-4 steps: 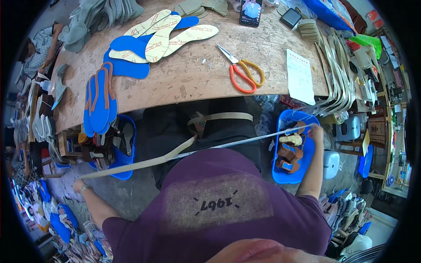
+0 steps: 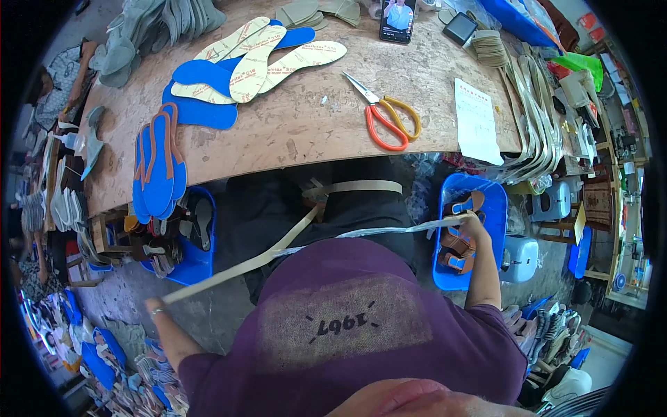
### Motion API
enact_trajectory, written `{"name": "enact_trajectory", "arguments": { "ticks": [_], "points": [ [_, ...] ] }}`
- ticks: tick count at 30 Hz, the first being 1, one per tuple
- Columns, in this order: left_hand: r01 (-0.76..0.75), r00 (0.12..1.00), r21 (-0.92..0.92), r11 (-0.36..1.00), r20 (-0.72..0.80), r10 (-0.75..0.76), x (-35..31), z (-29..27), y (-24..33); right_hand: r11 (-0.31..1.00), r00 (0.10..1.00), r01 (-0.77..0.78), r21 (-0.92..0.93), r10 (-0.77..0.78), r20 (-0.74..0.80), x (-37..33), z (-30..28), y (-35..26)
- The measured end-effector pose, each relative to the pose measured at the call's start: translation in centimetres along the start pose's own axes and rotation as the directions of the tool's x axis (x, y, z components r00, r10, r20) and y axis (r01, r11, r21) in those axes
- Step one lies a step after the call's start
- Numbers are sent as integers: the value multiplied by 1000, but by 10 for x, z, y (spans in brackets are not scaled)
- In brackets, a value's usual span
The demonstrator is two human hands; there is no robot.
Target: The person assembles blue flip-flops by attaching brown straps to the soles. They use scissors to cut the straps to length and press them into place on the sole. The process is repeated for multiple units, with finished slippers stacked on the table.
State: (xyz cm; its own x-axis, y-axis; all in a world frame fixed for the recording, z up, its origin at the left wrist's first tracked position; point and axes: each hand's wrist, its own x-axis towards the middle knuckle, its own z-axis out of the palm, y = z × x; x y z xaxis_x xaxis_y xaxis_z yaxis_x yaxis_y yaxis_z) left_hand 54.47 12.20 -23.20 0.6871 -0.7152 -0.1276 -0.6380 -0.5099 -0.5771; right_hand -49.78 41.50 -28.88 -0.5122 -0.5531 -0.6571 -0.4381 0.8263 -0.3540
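Note:
Stretched out low on the left, my left hand (image 2: 155, 304) is closed on the end of a long beige strip (image 2: 215, 279). That strip runs up to my lap, where another stretch of beige strip (image 2: 361, 186) lies over my dark trousers. From the beige strip a thin whitish strip (image 2: 375, 230), slightly twisted, crosses in front of my purple shirt to the right. My right hand (image 2: 472, 224) grips its other end above a blue bin (image 2: 490, 267). Brown and tan shoe parts (image 2: 458, 242) lie in that bin, partly behind the hand.
On the wooden table (image 2: 299, 132) lie scissors (image 2: 389, 118), a paper sheet (image 2: 476, 121), a phone (image 2: 397, 19) and blue and cream insoles (image 2: 253, 66). Beige strips (image 2: 538, 118) hang over its right edge. Another blue bin (image 2: 198, 270) with shoes stands under the left side.
Both hands have come inward, my left to the right and down slightly, my right to the left and down slightly. The whitish strip has gone from taut to slacker and twisted.

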Motion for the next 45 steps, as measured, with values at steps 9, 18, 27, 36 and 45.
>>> {"name": "enact_trajectory", "arguments": {
  "ticks": [9, 18, 27, 36, 45],
  "points": [
    [-843, 262, -518, -142, -628, 733, -294, -204, 196, 654, 662, 748, -113, -748, 43, -103, 50, -326],
    [-506, 110, -807, -304, -410, 905, -305, -201, 206, 312, 10, 870, 381, -784, 621, -110, 170, -436],
    [-529, 234, -813, -244, -416, 879, -308, -220, 210, 411, -47, 737, 536, -761, 647, -125, 168, -458],
    [-399, 98, -889, -223, -284, 954, -315, -278, 229, 588, 154, 350, 729, -804, 575, -130, 99, -444],
    [-290, 131, -955, -68, -110, 985, -279, -269, 216, 260, 322, 120, 958, -923, 211, -123, 53, -376]
  ]
}}
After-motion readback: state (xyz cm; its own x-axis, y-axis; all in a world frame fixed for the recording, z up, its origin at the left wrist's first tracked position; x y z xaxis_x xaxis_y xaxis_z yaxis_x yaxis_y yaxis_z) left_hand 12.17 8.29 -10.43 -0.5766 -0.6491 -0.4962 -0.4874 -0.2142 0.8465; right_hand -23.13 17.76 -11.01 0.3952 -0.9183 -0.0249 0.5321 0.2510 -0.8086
